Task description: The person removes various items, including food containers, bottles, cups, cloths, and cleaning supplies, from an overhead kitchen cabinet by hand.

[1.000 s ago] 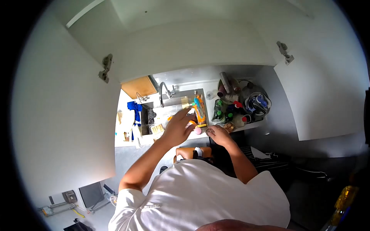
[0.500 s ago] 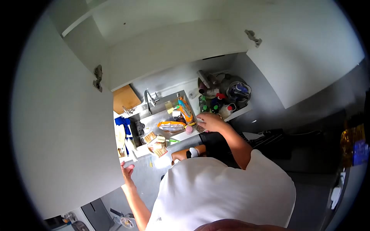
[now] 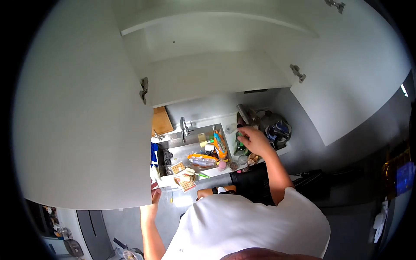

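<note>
My right hand (image 3: 255,141) reaches over the green-capped bottles (image 3: 239,149) at the right of the sink (image 3: 177,149). Its fingers are bent and partly overlap the bottles; whether it grips one cannot be made out. Below it on the counter are small glass jars (image 3: 242,160) and a pink round item (image 3: 222,165). My left hand (image 3: 155,193) is raised at the lower edge of the left cabinet door (image 3: 95,130), its fingers apart and partly hidden behind the door.
Overhead is an open wall cabinet (image 3: 216,73) with its right door (image 3: 346,82) swung out. Orange-edged packages (image 3: 203,160) lie across the sink, near the faucet (image 3: 184,130). A cutting board (image 3: 162,121) leans at the back left. A kettle-like vessel (image 3: 278,130) stands at the right.
My right hand has moved from beside the jars up and back over the bottles. The view has tilted up, showing more of the cabinet. My left hand is now more hidden by the door.
</note>
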The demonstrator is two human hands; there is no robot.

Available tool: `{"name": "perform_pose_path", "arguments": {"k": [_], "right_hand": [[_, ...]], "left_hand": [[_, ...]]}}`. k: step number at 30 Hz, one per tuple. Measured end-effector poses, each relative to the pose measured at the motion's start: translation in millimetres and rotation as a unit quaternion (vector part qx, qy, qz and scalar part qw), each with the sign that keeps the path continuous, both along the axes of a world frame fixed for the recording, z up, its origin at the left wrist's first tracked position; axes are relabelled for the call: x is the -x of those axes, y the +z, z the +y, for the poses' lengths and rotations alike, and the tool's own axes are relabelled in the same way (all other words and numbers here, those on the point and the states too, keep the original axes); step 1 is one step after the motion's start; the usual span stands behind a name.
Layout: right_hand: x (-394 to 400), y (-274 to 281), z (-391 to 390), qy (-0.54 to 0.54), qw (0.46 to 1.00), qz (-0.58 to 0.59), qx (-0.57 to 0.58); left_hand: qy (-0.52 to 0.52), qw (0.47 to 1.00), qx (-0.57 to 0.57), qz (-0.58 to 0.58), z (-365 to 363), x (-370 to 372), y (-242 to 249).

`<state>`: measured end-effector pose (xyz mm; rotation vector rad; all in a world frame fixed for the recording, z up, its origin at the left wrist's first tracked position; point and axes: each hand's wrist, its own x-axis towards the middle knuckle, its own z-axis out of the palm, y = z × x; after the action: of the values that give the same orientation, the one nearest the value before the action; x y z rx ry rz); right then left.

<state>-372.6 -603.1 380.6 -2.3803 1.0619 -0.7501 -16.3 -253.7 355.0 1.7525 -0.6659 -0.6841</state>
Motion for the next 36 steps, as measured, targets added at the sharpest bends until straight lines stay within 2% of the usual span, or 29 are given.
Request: {"name": "perform_pose_path", "arguments": {"k": [4,5,7,8,9,12,13,14,17,19,21,22,24,25,27,28,31,32,34,36], "right_hand": [[-6,-11,2,0.026,1.000,-0.008,-0.008],[-7,4,10,0.020,0.999,0.018,-0.021],[-5,-9,1,0.021,0.998,0.018,-0.060],[-8,-20,1,0.014,0.996,0.012,-0.092],[-12,-17,3,0.031,0.994,0.015,-0.104],[-26,-35,-15,0.129,0.981,-0.030,-0.144],[-38,-36,-19,0.170,0.974,-0.015,-0.149],[-47,-34,-23,0.173,0.974,0.023,-0.143],[-77,-20,-21,0.205,0.968,0.088,-0.115],[-103,-10,-16,0.231,0.962,0.115,-0.094],[-133,-2,-3,0.328,0.937,0.041,-0.113],[-149,9,14,0.335,0.934,0.048,-0.113],[-184,40,51,0.440,0.892,-0.050,0.088],[-198,50,65,0.447,0.888,-0.051,0.090],[-220,61,86,0.496,0.843,-0.170,0.121],[-230,58,91,0.501,0.840,-0.169,0.120],[-256,36,110,0.541,0.839,-0.041,0.026],[-257,22,113,0.542,0.840,-0.036,0.024],[-261,-4,117,0.563,0.820,0.098,0.026],[-260,-13,123,0.559,0.820,0.116,0.040]], "left_hand": [[-0.059,0.998,0.003,0.033,6,2,5],[-0.068,0.997,0.013,0.042,9,6,5],[-0.048,0.995,0.041,0.080,16,4,-17],[-0.040,0.994,-0.020,0.099,17,9,-2],[-0.056,0.997,-0.044,0.029,18,8,-4],[-0.075,0.984,-0.162,-0.022,25,20,15],[-0.101,0.970,-0.205,-0.089,32,20,2],[-0.109,0.955,-0.255,-0.108,38,26,2],[-0.096,0.951,-0.267,-0.120,71,38,-54],[-0.089,0.941,-0.304,-0.118,85,52,-68],[-0.049,0.938,-0.336,-0.075,91,65,-67],[-0.018,0.939,-0.337,-0.066,99,70,-71],[0.017,0.941,-0.334,-0.056,109,83,-74],[0.044,0.941,-0.330,-0.055,113,89,-75],[0.071,0.943,-0.322,-0.040,123,102,-77],[0.088,0.944,-0.317,-0.023,126,110,-78],[0.111,0.945,-0.307,0.023,137,122,-76],[0.109,0.945,-0.307,0.028,144,123,-87],[0.125,0.954,-0.271,0.035,154,119,-115],[0.131,0.956,-0.258,0.042,163,100,-128]]}}
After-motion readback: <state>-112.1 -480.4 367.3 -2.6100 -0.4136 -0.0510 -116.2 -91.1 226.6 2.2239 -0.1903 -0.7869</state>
